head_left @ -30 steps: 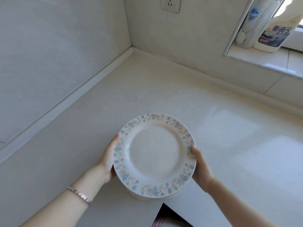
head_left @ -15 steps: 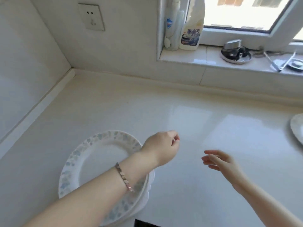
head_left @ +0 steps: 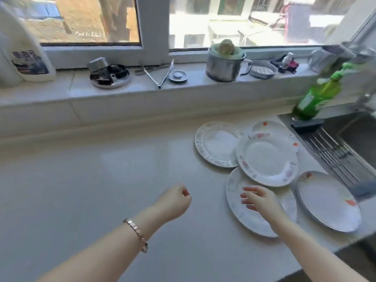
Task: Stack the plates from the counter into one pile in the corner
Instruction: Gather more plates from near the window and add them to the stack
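Here the left hand (head_left: 173, 202) hangs loosely curled and empty over bare counter (head_left: 101, 190), while the right hand (head_left: 261, 200), fingers spread and holding nothing, hovers over the nearest plate (head_left: 240, 216), likely to lift it; behind it, overlapping plates (head_left: 266, 159) lie beside the sink (head_left: 345, 143).

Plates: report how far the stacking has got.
Done: nothing shows here; the corner pile is out of view. In hand: nothing, both hands are empty; the right hand reaches over the nearest plate, the left hand hangs loosely curled over the counter. Left: five plates by the sink, some overlapping, including the pink-flowered plate.
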The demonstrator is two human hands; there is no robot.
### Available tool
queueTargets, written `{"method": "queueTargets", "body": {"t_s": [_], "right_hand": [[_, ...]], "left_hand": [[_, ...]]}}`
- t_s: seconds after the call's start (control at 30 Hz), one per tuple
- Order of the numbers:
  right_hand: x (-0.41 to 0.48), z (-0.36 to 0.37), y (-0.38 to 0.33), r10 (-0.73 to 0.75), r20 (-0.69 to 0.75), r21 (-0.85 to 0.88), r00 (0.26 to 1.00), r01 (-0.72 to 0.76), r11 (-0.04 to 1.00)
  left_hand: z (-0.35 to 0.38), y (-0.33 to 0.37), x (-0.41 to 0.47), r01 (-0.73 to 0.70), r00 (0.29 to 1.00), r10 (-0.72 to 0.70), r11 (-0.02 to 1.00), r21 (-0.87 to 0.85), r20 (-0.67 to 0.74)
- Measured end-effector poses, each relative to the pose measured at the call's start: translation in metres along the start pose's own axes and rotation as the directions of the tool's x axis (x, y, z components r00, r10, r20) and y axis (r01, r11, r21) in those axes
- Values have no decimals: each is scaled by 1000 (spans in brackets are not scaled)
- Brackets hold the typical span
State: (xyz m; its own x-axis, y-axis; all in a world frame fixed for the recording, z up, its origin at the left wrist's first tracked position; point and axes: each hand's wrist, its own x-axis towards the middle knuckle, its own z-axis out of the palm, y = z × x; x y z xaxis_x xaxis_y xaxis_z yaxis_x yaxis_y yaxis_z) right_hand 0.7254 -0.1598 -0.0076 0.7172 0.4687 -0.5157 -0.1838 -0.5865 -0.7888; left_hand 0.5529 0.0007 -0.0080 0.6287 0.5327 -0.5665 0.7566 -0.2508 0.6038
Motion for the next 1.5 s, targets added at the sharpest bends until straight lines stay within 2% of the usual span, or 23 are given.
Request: {"method": "queueTargets", "body": {"t_s": [0.1,0.2,0.27,0.43,0.57,0.8,0.93,1.03,1.13,1.23,1.37,1.5], "right_hand": [[44,-53,7,226,-130,292,966,-180,939],[85,-86,15,493,-76,574,867,-367,732],[109,-93,16,531,-7,673,847,-389,629],[142,-88,20,458,-1,805,889,-272,528],[146,-90,29,453,-91,792,887,-212,573],[137,-104,28,231,95,839,968,-203,505],[124,-113,18,109,150,844,983,-185,504],[114,-116,13,67,174,836,982,-183,518],[99,-111,6,30,185,817,982,-171,551],[83,-99,-4,9,221,795,975,-186,577],[54,-59,-26,-19,288,761,957,-217,612],[15,3,-44,-68,398,711,915,-261,653]], "left_hand": [[28,32,32,30,999,-26,995,-91,38],[46,56,54,92,995,-87,980,-175,39],[55,65,66,129,992,-123,971,-203,41],[71,82,83,257,966,-254,909,-327,53],[83,93,95,363,932,-340,852,-376,129],[103,98,104,368,927,-356,804,-467,118],[108,94,96,381,917,-384,761,-525,109],[109,93,79,347,929,-348,710,-612,123],[103,89,55,268,942,-334,690,-672,33],[80,73,27,203,924,-370,683,-702,-92],[28,27,-24,136,853,-465,633,-762,-234],[-28,-35,-90,20,752,-534,605,-796,-387]]}}
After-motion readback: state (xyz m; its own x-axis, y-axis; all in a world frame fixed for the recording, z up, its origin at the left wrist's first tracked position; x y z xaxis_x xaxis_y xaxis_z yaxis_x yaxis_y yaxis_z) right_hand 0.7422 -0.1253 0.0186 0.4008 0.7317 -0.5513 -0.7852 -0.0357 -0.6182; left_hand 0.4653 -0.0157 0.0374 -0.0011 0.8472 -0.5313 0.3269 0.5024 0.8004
